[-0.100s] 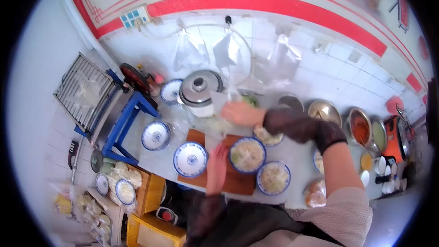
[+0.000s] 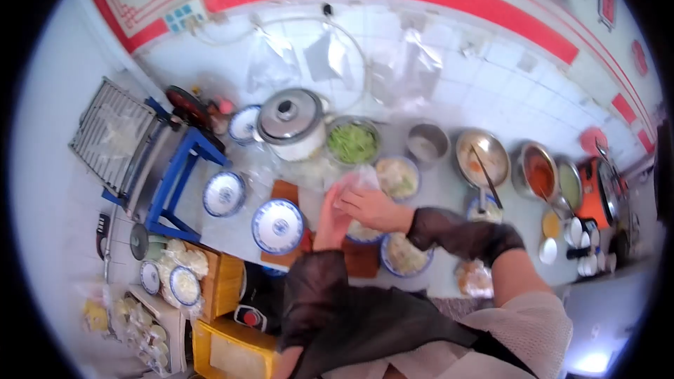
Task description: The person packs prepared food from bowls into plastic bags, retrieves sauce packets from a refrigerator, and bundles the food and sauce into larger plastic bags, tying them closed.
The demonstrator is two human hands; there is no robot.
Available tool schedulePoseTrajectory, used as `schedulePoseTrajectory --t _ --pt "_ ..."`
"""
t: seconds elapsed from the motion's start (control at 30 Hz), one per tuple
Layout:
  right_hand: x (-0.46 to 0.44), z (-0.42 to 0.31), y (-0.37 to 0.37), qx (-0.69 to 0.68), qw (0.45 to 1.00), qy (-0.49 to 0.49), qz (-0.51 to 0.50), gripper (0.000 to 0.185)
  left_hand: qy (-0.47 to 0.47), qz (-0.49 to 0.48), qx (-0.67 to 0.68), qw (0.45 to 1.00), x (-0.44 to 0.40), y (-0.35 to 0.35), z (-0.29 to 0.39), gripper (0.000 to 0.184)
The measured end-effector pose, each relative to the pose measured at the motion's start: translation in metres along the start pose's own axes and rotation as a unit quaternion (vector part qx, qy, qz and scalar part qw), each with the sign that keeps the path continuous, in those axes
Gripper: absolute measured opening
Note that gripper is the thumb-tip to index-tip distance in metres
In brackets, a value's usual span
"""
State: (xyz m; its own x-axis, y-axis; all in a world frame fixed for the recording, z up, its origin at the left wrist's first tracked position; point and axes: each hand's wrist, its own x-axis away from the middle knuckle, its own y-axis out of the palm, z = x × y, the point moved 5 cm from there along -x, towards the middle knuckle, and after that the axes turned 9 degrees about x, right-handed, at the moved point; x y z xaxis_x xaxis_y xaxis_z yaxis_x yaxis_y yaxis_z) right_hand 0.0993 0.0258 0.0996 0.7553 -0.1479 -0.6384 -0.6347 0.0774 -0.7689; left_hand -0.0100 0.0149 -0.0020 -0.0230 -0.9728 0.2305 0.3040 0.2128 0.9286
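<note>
My left hand (image 2: 333, 219) and my right hand (image 2: 375, 208) meet over the wooden board (image 2: 361, 260), fingers closed together. A thin, see-through plastic bag (image 2: 366, 177) shows above my fingers, held between both hands; much of it is hidden. Just left of my left hand stands a blue-and-white bowl (image 2: 278, 227) with nothing in it. Beneath and right of my right hand are filled bowls: one at the back (image 2: 397, 177) with pale food and bits of green, another at the front (image 2: 407, 255). A third is mostly covered by my hands.
Behind stand a lidded pot (image 2: 289, 123), a bowl of chopped greens (image 2: 353, 142) and a metal pot (image 2: 427, 143). To the right are a metal pan (image 2: 482, 158) with a utensil and a pot of red sauce (image 2: 539, 173). A blue stand (image 2: 175, 186) edges the table's left.
My right hand has come down and in from above the board to meet my left hand, bringing the plastic with it. My left hand has risen. The view has shifted slightly.
</note>
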Motion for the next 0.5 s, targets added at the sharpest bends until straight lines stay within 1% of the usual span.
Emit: schedulePoseTrajectory --t 0.03,0.07,0.1,0.13,0.17,0.23,0.27,0.3,0.33,0.37,0.4,0.43,0.47,0.5 --pt "0.026 -0.014 -0.015 -0.001 1.0 0.014 -0.015 0.021 -0.013 -0.018 -0.106 0.994 0.002 0.008 -0.014 0.042" --pt "0.057 -0.011 -0.034 0.006 0.99 0.144 0.008 0.021 -0.027 -0.014 -0.102 0.994 0.01 0.017 -0.028 0.042" --pt "0.102 0.001 -0.057 0.042 0.964 0.262 -0.02 0.019 -0.029 -0.03 -0.078 0.996 0.024 0.033 -0.068 0.043" --pt "0.148 0.011 -0.082 0.077 0.922 0.374 -0.058 0.018 -0.021 -0.041 -0.085 0.995 0.036 0.043 -0.076 0.044" --pt "0.19 0.026 -0.089 0.121 0.864 0.472 -0.123 0.013 -0.029 -0.027 -0.091 0.995 0.051 0.044 -0.082 0.044" --pt "0.243 0.044 -0.127 0.063 0.832 0.543 -0.094 0.016 -0.046 -0.02 -0.187 0.981 0.077 0.046 -0.12 0.046" --pt "0.254 0.049 -0.13 0.055 0.83 0.546 -0.099 0.016 -0.048 -0.01 -0.187 0.981 0.084 0.041 -0.139 0.046" --pt "0.257 0.05 -0.121 -0.178 0.821 0.537 -0.077 0.015 -0.058 -0.016 -0.18 0.982 0.088 0.04 -0.161 0.044" --pt "0.266 0.037 -0.123 -0.401 0.76 0.509 -0.054 0.014 -0.075 -0.017 -0.167 0.983 0.1 0.047 -0.19 0.043" --pt "0.283 0.033 -0.125 -0.403 0.754 0.515 -0.054 0.014 -0.067 0.018 -0.263 0.962 0.108 0.051 -0.203 0.04" --pt "0.303 0.03 -0.117 -0.462 0.716 0.516 -0.09 0.015 -0.07 0.02 -0.265 0.962 0.112 0.043 -0.222 0.04" --pt "0.322 0.025 -0.118 -0.516 0.672 0.515 -0.128 0.017 -0.048 0.048 -0.254 0.965 0.119 0.031 -0.24 0.038" --pt "0.338 0.023 -0.12 -0.516 0.672 0.516 -0.125 0.017 -0.024 0.074 -0.248 0.966 0.123 0.019 -0.253 0.036" --pt "0.353 0.017 -0.122 -0.513 0.677 0.513 -0.124 0.02 -0.053 0.073 -0.195 0.977 0.13 0.033 -0.268 0.033"
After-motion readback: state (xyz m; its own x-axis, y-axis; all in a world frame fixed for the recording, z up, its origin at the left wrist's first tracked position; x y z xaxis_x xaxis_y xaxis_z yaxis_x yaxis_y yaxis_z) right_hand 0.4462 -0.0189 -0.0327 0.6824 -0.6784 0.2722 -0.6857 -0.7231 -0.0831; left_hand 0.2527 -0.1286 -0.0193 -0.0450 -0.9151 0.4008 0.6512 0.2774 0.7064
